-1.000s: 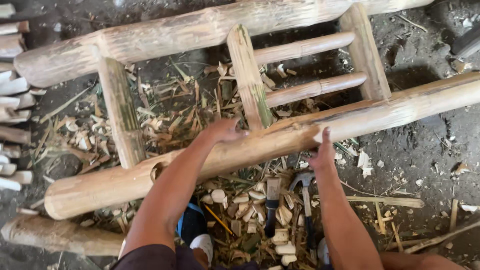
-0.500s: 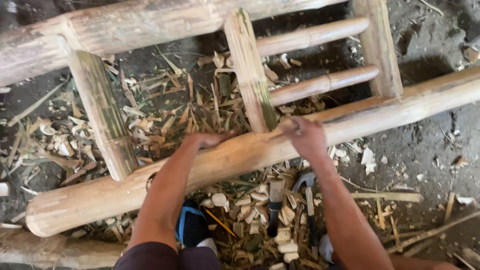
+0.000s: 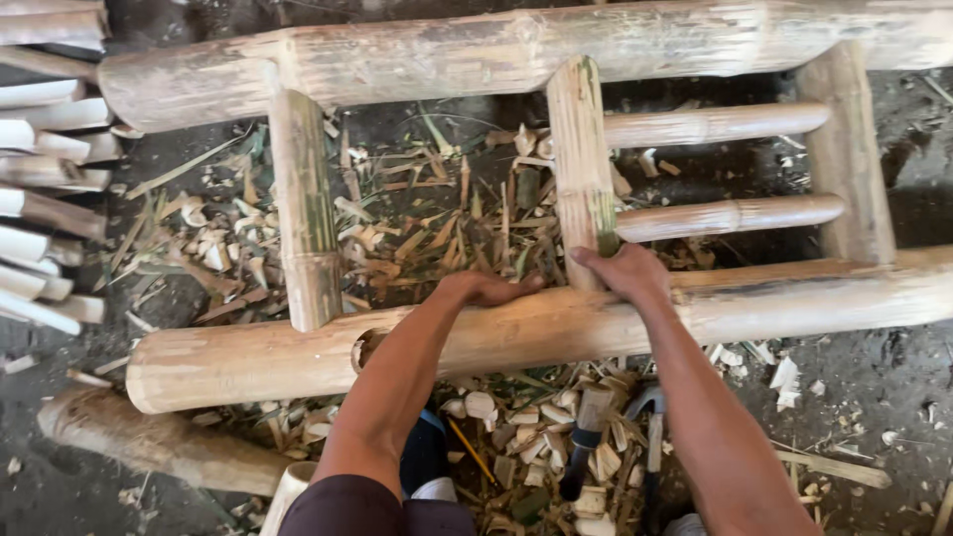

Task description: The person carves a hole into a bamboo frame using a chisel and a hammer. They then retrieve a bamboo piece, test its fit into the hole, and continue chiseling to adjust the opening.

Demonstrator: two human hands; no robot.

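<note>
A bamboo frame lies on the ground: two long thick poles joined by short upright pieces and thinner rungs. My left hand rests flat, fingers together, on top of the near long pole. My right hand wraps the base of the middle upright where it meets that pole. The far long pole runs across the top. The left upright enters the near pole beside a cut round hole.
Bamboo chips and shavings litter the ground inside the frame. A hammer and a pencil lie among chips near my legs. Cut bamboo sticks are stacked at left. A loose pole lies bottom left.
My view shifted right along the frame. My right hand moved from on top of the near pole to the foot of the middle upright. My left hand stayed on the pole.
</note>
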